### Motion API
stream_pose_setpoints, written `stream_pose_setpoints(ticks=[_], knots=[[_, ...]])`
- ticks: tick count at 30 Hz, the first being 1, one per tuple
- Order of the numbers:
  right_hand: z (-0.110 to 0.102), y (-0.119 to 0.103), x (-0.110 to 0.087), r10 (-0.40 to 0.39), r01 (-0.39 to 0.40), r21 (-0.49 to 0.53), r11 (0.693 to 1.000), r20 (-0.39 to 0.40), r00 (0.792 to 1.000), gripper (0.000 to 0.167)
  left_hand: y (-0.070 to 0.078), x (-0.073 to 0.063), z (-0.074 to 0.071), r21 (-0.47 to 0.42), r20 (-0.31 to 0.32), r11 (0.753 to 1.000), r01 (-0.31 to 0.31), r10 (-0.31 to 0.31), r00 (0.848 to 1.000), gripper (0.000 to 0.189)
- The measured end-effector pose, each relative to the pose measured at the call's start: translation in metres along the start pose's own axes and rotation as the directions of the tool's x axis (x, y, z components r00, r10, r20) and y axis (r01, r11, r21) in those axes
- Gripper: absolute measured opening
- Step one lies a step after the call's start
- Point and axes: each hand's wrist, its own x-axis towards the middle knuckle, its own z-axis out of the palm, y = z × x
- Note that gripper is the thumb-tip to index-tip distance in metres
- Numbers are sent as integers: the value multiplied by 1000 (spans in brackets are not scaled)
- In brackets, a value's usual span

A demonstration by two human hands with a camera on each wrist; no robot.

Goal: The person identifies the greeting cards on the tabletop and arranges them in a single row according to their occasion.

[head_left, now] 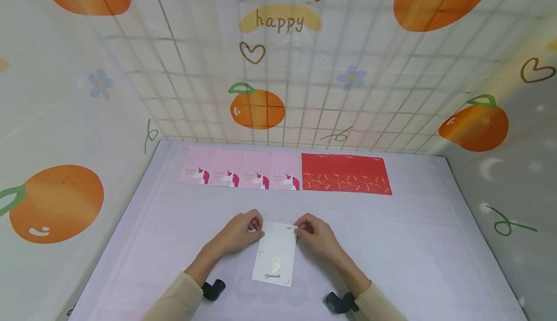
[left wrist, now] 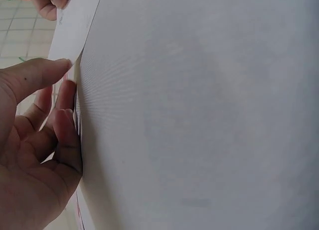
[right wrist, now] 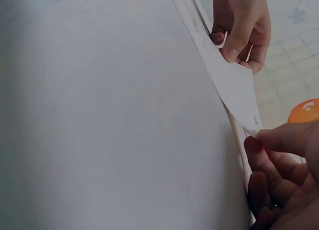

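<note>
In the head view a white card [head_left: 278, 246] with a gold diamond and the word "Diamonds" lies between the two hands, tilted slightly, its printed end toward the person. My left hand [head_left: 244, 231] pinches its left edge near the far end, thumb on top. The far right corner is between the thumb and index finger of my right hand [head_left: 319, 236]. From the right wrist, the card [right wrist: 234, 90] appears as a thin sheet, its far end slightly raised from the tabletop, with both thumbs on its upper face.
Beyond the hands, several pink cards with unicorns [head_left: 256, 168] form a row. Overlapping red cards with gold sprigs [head_left: 346, 173] continue it rightward. A pale cloth covers the table [head_left: 174, 224]. Printed curtains [head_left: 370, 98] with oranges enclose the back and sides.
</note>
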Motion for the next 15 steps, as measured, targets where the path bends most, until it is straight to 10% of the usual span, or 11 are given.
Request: stream_pose_setpoints(ticks=[15], knots=[[-4, -3, -1, -18, 17, 98, 995, 14, 1000, 11, 4, -3, -2, -66, 3, 997, 37, -37, 999, 16]])
